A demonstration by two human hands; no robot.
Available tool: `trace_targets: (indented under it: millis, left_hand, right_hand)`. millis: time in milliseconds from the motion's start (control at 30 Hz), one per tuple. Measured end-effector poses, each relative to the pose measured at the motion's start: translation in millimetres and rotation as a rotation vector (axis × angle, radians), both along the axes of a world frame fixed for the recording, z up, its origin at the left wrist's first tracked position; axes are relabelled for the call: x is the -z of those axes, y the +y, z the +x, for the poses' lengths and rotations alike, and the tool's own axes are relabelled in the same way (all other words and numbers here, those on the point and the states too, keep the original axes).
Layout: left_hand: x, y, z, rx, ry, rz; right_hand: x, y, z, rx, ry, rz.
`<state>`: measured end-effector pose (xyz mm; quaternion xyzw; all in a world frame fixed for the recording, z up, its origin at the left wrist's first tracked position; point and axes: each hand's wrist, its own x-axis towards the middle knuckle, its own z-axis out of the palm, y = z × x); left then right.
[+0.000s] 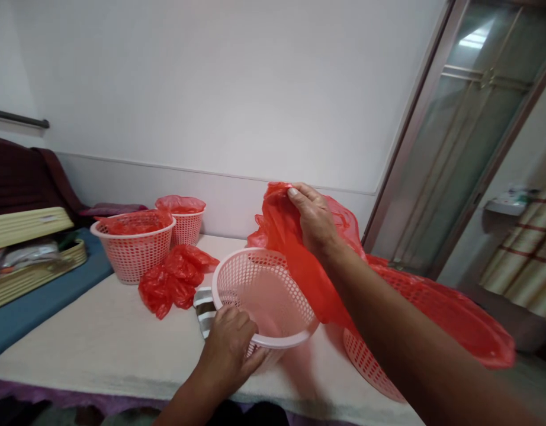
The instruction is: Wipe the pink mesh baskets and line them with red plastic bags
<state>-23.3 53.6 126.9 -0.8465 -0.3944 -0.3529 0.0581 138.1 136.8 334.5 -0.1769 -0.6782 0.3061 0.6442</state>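
Note:
My left hand grips the near rim of a pink perforated plastic basket, fingers over the edge and thumb outside. The basket is tilted toward me, and its inside looks bare. Raised above its right side, my right hand pinches the top of a red plastic bag that hangs down along the basket's right edge. My right forearm hides part of that bag. Left of the basket lies a crumpled red plastic bag, and a striped cloth is partly under the basket.
Two baskets lined with red bags, a larger one and a smaller one, stand back left. Another bag-covered basket is at right, partly behind my arm. A cream box sits far left. Behind the table rises a white wall.

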Motion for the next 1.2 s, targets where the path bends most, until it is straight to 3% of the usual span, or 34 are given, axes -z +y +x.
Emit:
trace_targets:
  millis: [133,267,367,467,600,733,900,967,1033,1133,1200]
  left_hand:
    - [-2.4,0.7,-1.2,0.026,-0.027,-0.028]
    - [-4.8,1.4,4.2,0.032,-0.025,-0.068]
    - [-6.7,0.9,7.9,0.037,-0.037,-0.083]
    - [-13.6,1.3,9.1,0.066,-0.071,-0.153]
    - [-27.1,7.9,10.0,0.055,-0.062,-0.221]
    - [-31.6,16.1,11.5,0.053,-0.072,-0.234]
    - [-31.4,26.3,10.0,-0.06,-0.404,-0.394]
    - [-31.4,31.3,7.6,-0.086,-0.502,-0.414]
    - [-30.4,35.1,4.9,-0.03,-0.469,-0.343]
    - [-26.4,36.3,3.2,0.072,-0.336,-0.263]
    - [-22.2,34.9,4.5,0.057,-0.281,-0.239]
  right_hand:
    - [-10.6,23.9,29.6,0.101,0.18,0.004]
    - [-41.3,38.4,55.0,0.111,0.274,0.1]
    - [-59.5,36.9,59.3,0.119,0.304,0.145]
    - [-58.6,28.8,52.4,0.103,0.259,0.158]
    - [-29.3,16.6,36.8,0.107,0.122,0.074]
    - [14.7,5.2,21.0,0.072,-0.229,-0.065]
    - [82.5,-18.4,-3.4,-0.048,-0.62,-0.092]
    - [107.2,-30.4,-12.1,-0.065,-0.76,-0.04]
    - [124.8,-42.7,-16.2,-0.032,-0.818,0.019]
    - [136.3,-62.4,-9.3,0.019,-0.891,0.09]
    - [137.7,-75.5,4.7,0.079,-0.958,0.118]
